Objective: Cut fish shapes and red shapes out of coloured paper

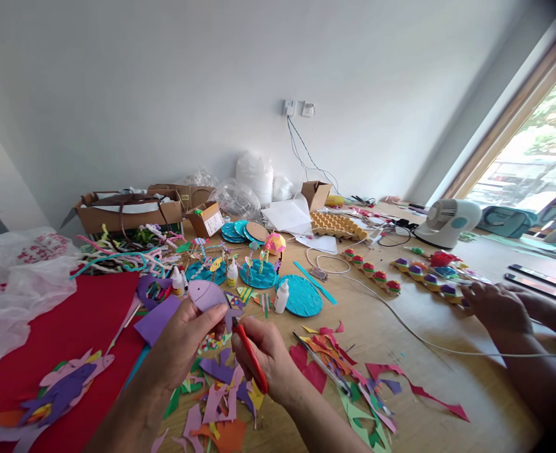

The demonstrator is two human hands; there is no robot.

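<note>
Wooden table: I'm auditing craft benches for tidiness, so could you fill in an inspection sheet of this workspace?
Surface: light-brown wooden table, partly covered by a flat red sheet at left.
Work in hand: light-purple paper fish; red-handled scissors, blades at its tail.
Clutter: multicoloured paper scraps scattered nearby.
Left hand: holds the fish.
Right hand: grips the scissors.
Cables: long white cable crosses the table; thin dark cables hang from white wall sockets.
Surroundings: white wall behind; another person's hand at right.
</note>
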